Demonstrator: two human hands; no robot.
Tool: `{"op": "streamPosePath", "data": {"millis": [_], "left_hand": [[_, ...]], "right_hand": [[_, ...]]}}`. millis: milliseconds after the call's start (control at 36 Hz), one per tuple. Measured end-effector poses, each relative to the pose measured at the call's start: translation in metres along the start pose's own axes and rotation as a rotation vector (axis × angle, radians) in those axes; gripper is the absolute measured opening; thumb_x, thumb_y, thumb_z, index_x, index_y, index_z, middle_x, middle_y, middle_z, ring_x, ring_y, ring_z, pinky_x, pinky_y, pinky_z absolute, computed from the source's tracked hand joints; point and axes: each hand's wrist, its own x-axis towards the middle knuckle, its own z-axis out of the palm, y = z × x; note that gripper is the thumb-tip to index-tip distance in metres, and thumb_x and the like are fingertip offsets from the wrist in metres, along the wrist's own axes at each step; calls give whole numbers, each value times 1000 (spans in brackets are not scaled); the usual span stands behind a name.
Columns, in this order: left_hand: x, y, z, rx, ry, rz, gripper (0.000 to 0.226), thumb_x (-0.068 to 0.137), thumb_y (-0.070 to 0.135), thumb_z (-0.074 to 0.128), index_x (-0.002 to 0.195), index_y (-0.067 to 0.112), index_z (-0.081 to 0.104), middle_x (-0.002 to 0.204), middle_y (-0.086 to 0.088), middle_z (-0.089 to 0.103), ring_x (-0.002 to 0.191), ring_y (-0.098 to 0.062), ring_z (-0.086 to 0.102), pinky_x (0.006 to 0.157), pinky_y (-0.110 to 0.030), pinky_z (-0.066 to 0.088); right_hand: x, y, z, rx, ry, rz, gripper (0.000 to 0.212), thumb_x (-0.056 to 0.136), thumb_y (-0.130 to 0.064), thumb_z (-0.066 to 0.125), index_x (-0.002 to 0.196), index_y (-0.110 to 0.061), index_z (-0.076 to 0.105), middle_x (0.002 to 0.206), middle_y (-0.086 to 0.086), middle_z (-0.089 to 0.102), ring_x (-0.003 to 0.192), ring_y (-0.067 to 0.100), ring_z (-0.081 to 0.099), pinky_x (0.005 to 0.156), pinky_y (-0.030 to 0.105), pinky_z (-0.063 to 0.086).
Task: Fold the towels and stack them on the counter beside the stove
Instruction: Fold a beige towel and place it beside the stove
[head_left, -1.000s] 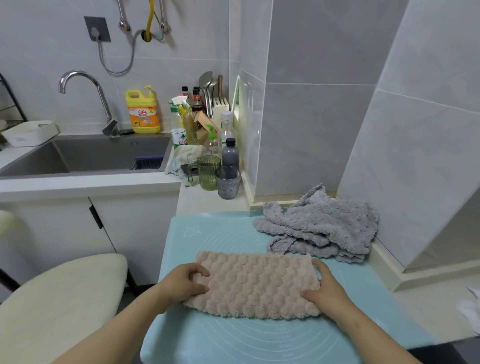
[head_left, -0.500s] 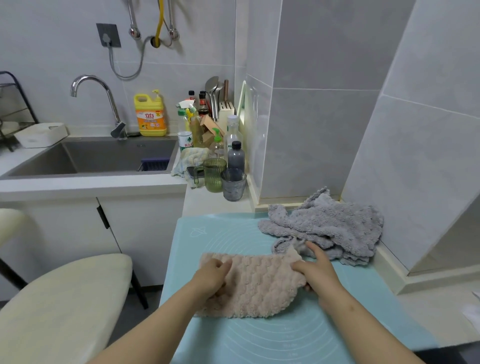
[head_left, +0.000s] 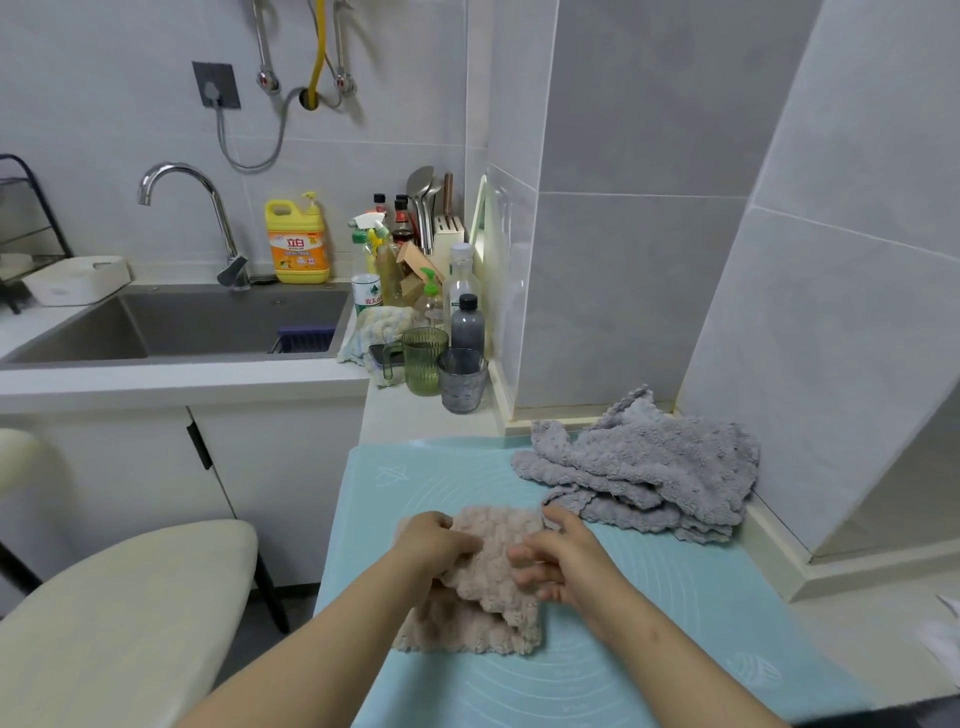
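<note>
On the mat (head_left: 675, 597), the beige towel (head_left: 483, 613) lies doubled over. The left hand (head_left: 439, 543) pinches the upper layer, probably to keep its edges aligned. The right hand (head_left: 558, 564) rests loosely bent fingers (head_left: 530, 577) on top, likely flattening the fold. The grey towel (head_left: 649, 467) lies crumpled by the wall.

Bright even light, soft shadows, wide-angle distortion

Beige towel (head_left: 483, 587) folded on mat; grey towels (head_left: 649, 473) crumpled behind it.

On the mat (head_left: 675, 597), a folded towel (head_left: 467, 629) is laid at lower centre; crumpled towels (head_left: 649, 467) are heaped centre right.
</note>
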Motion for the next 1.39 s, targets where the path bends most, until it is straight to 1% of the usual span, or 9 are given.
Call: {"op": "streamPosePath", "data": {"millis": [167, 278, 528, 639, 778, 944, 1028, 1139, 1389], "left_hand": [[-12, -3, -18, -17, 0, 207, 35, 88, 6, 61, 113, 25, 44, 78, -6, 56, 55, -13, 53, 40, -16, 41], [-12, -18, -41, 89, -17, 299, 62, 91, 1, 51, 127, 47, 32, 89, 4, 54, 71, -15, 50, 61, -22, 46], [-7, -41, -56, 460, 20, 280, 33, 87, 14, 59, 112, 34, 55, 118, 8, 53, 102, -13, 56, 92, -25, 47], [-5, -46, -59, 580, 33, 274, 45, 80, 24, 68, 121, 33, 53, 118, 7, 53, 87, -10, 55, 86, -22, 47], [-7, -41, -51, 769, 333, 504, 44, 92, 30, 49, 135, 28, 43, 141, 3, 34, 127, -14, 38, 100, -24, 35], [7, -53, -28, 1052, 91, 458, 65, 92, 53, 9, 150, 24, 14, 159, 6, 2, 147, -15, 0, 118, -34, 7], [10, -62, -25, 1174, 114, 399, 62, 94, 48, 2, 151, 23, 10, 159, 7, -1, 147, -17, -1, 117, -39, 9], [15, -73, -33, 1205, 246, 505, 54, 79, 38, 29, 110, 22, 70, 121, 6, 65, 102, -22, 67, 73, -35, 55], [18, -69, -36, 1225, 222, 432, 45, 78, 40, 33, 94, 32, 75, 105, 13, 71, 74, -13, 66, 55, -24, 50]], "right_hand": [[3, 8, -4, -82, -1, 67, 21, 90, -12, 53, 109, -22, 48, 76, 3, 64, 53, 12, 56, 49, 21, 38], [5, 12, 0, -102, 22, 46, 18, 90, -11, 53, 94, -28, 49, 76, 2, 61, 54, 10, 54, 50, 21, 37], [10, 23, 17, -260, 23, 21, 20, 87, -11, 57, 102, -24, 53, 71, 1, 51, 55, 11, 44, 50, 22, 32], [8, 27, 17, -353, 53, -26, 18, 88, -15, 58, 104, -22, 54, 75, -4, 53, 59, 8, 46, 56, 20, 35], [5, 22, 30, -769, 196, -293, 36, 93, -22, 49, 129, -23, 49, 127, -7, 48, 121, 12, 42, 99, 26, 36], [18, 25, 58, -1238, 24, -255, 52, 99, -41, 24, 149, -29, 15, 158, -8, -2, 146, 16, -6, 116, 34, 5], [25, 41, 62, -1263, 0, -158, 56, 98, -51, 20, 149, -33, 7, 158, -8, -7, 145, 21, -12, 116, 38, 1], [30, 54, 66, -1297, 6, -121, 77, 80, -67, -5, 149, -34, 0, 158, -8, -12, 144, 23, -15, 115, 43, -3], [39, 48, 61, -1285, -85, -44, 60, 97, -52, 16, 149, -33, -6, 156, -8, -18, 143, 25, -19, 114, 48, -8]]}}
